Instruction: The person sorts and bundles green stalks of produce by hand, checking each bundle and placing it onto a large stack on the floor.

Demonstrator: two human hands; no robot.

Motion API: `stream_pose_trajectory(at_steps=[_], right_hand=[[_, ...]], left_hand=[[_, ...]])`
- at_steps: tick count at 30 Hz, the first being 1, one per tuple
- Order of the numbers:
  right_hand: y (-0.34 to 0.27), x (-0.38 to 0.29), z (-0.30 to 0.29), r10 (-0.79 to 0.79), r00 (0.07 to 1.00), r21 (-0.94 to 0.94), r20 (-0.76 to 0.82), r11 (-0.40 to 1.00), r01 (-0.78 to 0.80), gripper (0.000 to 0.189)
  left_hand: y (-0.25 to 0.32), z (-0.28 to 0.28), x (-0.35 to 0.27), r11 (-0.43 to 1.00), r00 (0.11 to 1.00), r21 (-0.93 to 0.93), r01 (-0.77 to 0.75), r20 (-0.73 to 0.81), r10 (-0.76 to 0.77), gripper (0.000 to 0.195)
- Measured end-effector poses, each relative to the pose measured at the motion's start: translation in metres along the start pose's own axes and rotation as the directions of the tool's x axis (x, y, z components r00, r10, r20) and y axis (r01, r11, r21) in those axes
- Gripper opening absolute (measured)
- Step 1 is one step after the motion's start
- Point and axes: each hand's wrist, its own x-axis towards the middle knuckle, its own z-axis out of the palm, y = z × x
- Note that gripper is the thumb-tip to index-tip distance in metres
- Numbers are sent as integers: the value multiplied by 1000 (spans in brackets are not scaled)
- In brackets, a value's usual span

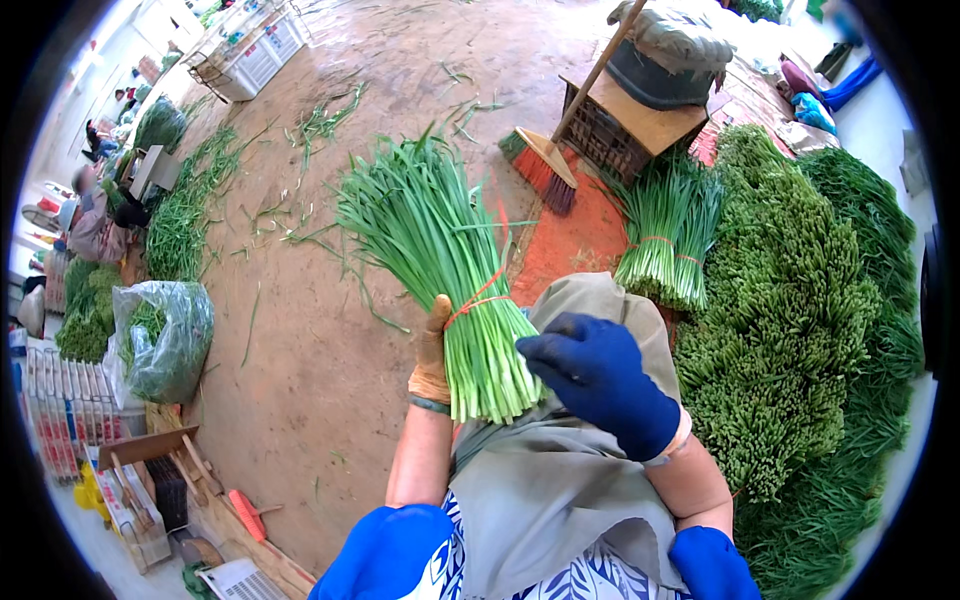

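A thick bunch of green garlic chives (442,240) leans over my lap, leaves up and away, pale cut stems towards me. Around its middle runs a thin orange-red tie (480,302), crossed, with one end reaching upward. My left hand (433,352), in a tan glove, holds the bunch from its left side; most of its fingers are hidden behind the stems. My right hand (600,375), in a dark blue knit glove, is at the right edge of the stems with fingers bent together; whether it pinches anything cannot be told. A grey apron (555,487) covers my lap.
Tied chive bunches (660,232) stand at my right beside a large heap of stems (780,322). A broom (544,169) leans on a dark crate (611,124). Left are a plastic bag of greens (169,345), wooden-handled tools (127,487) and a seated person (97,217). Loose leaves litter the floor.
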Motion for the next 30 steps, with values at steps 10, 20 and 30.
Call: stream_pose_trajectory(at_steps=[10, 20, 30], right_hand=[[10, -7, 39, 239, 938, -171, 250, 965, -201, 31], [29, -3, 29, 386, 629, 537, 675, 328, -778, 18], [26, -13, 29, 163, 710, 632, 685, 352, -691, 19]], left_hand=[[-3, 4, 2, 813, 917, 533, -234, -157, 367, 58], [2, 10, -6, 811, 890, 490, -318, -141, 434, 55], [-3, -8, 1, 851, 910, 457, -259, -178, 373, 55]])
